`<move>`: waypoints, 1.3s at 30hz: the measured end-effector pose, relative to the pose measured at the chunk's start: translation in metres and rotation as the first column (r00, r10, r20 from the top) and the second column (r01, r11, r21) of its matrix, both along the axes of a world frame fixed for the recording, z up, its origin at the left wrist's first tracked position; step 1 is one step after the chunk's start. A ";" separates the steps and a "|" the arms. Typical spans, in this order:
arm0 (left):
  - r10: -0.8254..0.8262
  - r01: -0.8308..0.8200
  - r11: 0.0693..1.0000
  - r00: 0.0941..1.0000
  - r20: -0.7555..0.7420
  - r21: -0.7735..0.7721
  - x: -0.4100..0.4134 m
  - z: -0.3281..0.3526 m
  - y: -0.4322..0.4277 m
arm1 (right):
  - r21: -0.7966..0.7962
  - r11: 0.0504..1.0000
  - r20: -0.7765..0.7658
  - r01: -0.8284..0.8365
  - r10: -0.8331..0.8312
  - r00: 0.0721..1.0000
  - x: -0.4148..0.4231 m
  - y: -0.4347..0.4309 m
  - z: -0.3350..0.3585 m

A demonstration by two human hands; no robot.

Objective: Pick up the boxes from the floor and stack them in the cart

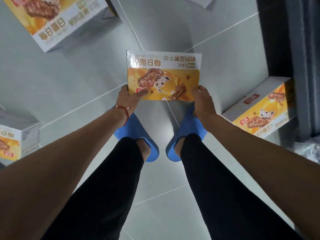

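Between left hand (129, 97) and right hand (204, 99): box (164, 75), gripped at near corners.

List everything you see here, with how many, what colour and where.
held box: one, white and yellow, centre, gripped at near corners
floor boxes: three, white and yellow, top left, left edge, right
white corner: one, top edge, perhaps another box
floor: light grey tiles, throughout
dark unit: one, dark grey, right edge
slippers: two, blue, on the feet
trousers: one pair, black, lower centre
bracelet: one, red, left wrist
left hand: holds held box's near left corner
right hand: holds its near right corner
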State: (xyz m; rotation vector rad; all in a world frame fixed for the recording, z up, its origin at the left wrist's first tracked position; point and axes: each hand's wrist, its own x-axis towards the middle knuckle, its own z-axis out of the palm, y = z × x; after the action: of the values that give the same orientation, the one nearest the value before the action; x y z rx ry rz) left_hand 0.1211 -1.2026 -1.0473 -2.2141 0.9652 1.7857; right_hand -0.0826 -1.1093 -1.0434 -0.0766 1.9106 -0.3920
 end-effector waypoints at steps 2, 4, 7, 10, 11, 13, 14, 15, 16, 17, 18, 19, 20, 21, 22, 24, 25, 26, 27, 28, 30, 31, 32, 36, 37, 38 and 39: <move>0.012 -0.012 1.000 1.000 -0.028 -0.017 -0.002 -0.015 -0.002 | -0.052 0.999 0.019 -0.002 0.003 1.000 0.000 -0.002 -0.016; 0.042 -0.043 0.999 0.998 -0.046 -0.011 -0.003 -0.024 -0.002 | -0.081 0.997 0.059 0.018 -0.013 0.998 -0.003 -0.002 -0.031; 0.043 -0.043 0.999 0.998 -0.035 -0.018 0.001 -0.026 -0.003 | -0.085 0.996 0.033 -0.029 0.032 0.999 -0.003 -0.008 -0.029; 0.033 -0.033 0.999 0.999 0.010 -0.030 0.005 -0.010 -0.007 | -0.056 0.993 -0.020 -0.100 0.099 0.995 -0.001 -0.017 -0.006; 0.049 -0.049 0.998 0.999 0.007 -0.028 0.005 -0.001 -0.009 | -0.054 0.992 -0.019 -0.113 0.112 0.994 -0.001 -0.018 0.003; 0.099 -0.099 0.995 0.995 -0.009 -0.024 0.004 0.015 -0.013 | -0.067 0.992 -0.011 -0.110 0.109 0.994 -0.004 -0.017 0.017; 0.114 -0.114 0.993 0.993 -0.009 -0.025 0.004 0.022 -0.015 | -0.056 0.994 -0.013 -0.093 0.093 0.996 -0.006 -0.016 0.024; 0.125 -0.125 0.992 0.992 -0.007 -0.021 0.003 0.028 -0.017 | -0.033 0.996 -0.016 -0.087 0.086 0.996 -0.008 -0.017 0.031; 0.139 -0.139 0.990 0.990 0.000 -0.012 0.003 0.033 -0.019 | 0.005 0.995 -0.018 -0.102 0.102 0.995 -0.010 -0.018 0.036; 0.158 -0.158 0.987 0.987 0.009 0.004 0.002 0.037 -0.021 | 0.039 0.991 -0.010 -0.128 0.129 0.992 -0.011 -0.019 0.041; 0.180 -0.180 0.983 0.983 0.022 0.023 0.001 0.040 -0.023 | 0.065 0.986 -0.002 -0.153 0.153 0.988 -0.012 -0.020 0.044; 0.192 -0.193 0.981 0.981 0.038 0.037 -0.001 0.041 -0.024 | 0.080 0.982 -0.002 -0.170 0.171 0.985 -0.012 -0.022 0.046; 0.189 -0.191 0.981 0.981 0.054 0.042 -0.002 0.040 -0.026 | 0.087 0.980 -0.012 -0.178 0.180 0.984 -0.013 -0.023 0.047; 0.175 -0.178 0.983 0.982 0.069 0.038 -0.005 0.039 -0.027 | 0.088 0.981 -0.031 -0.175 0.179 0.983 -0.013 -0.024 0.046; 0.168 -0.171 0.985 0.982 0.082 0.031 -0.006 0.036 -0.027 | 0.087 0.984 -0.045 -0.158 0.162 0.986 -0.014 -0.025 0.044; 0.162 -0.163 0.987 0.980 0.120 0.003 -0.007 0.024 -0.027 | 0.078 0.992 -0.049 -0.099 0.103 0.993 -0.013 -0.027 0.036; 0.161 -0.160 0.987 0.977 0.138 -0.016 -0.009 0.020 -0.028 | 0.058 0.997 -0.038 -0.049 0.051 0.998 -0.012 -0.029 0.032; 0.161 -0.157 0.987 0.976 0.147 -0.038 -0.010 0.016 -0.028 | 0.038 0.999 -0.029 0.007 -0.005 1.000 -0.011 -0.029 0.026; 0.165 -0.158 0.985 0.976 0.141 -0.065 -0.011 0.013 -0.030 | 0.015 0.999 -0.019 0.049 -0.049 0.999 -0.011 -0.030 0.018; 0.176 -0.166 0.982 0.977 0.122 -0.087 -0.013 0.009 -0.032 | -0.015 0.997 -0.010 0.073 -0.074 0.997 -0.011 -0.031 0.010; 0.191 -0.182 0.976 0.979 0.066 -0.121 -0.015 0.002 -0.038 | -0.077 0.993 -0.003 0.094 -0.095 0.995 -0.009 -0.038 0.003; 0.192 -0.185 0.974 0.980 0.045 -0.128 -0.016 0.000 -0.041 | -0.097 0.989 -0.007 0.111 -0.112 0.994 -0.008 -0.042 0.003; 0.192 -0.187 0.974 0.981 0.031 -0.130 -0.017 0.000 -0.044 | -0.105 0.985 -0.006 0.135 -0.137 0.991 -0.007 -0.046 0.003; 0.205 -0.202 0.969 0.979 0.011 -0.146 -0.013 0.012 -0.048 | -0.087 0.977 0.013 0.195 -0.195 0.981 0.002 -0.048 0.015; 0.219 -0.216 0.967 0.976 0.006 -0.137 -0.013 0.021 -0.046 | -0.090 0.977 0.019 0.192 -0.191 0.981 0.004 -0.046 0.023; 0.243 -0.241 0.962 0.970 -0.003 -0.126 -0.010 0.031 -0.044 | -0.096 0.978 0.025 0.185 -0.183 0.983 0.007 -0.045 0.033; 0.274 -0.275 0.956 0.961 -0.023 -0.106 -0.007 0.041 -0.042 | -0.107 0.978 0.033 0.177 -0.174 0.984 0.008 -0.043 0.042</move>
State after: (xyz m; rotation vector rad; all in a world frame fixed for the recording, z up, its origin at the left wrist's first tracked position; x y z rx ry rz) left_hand 0.1138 -1.2444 -1.0061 -2.5177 0.8056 1.8942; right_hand -0.0742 -1.1521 -1.0013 0.0252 1.8777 -0.6144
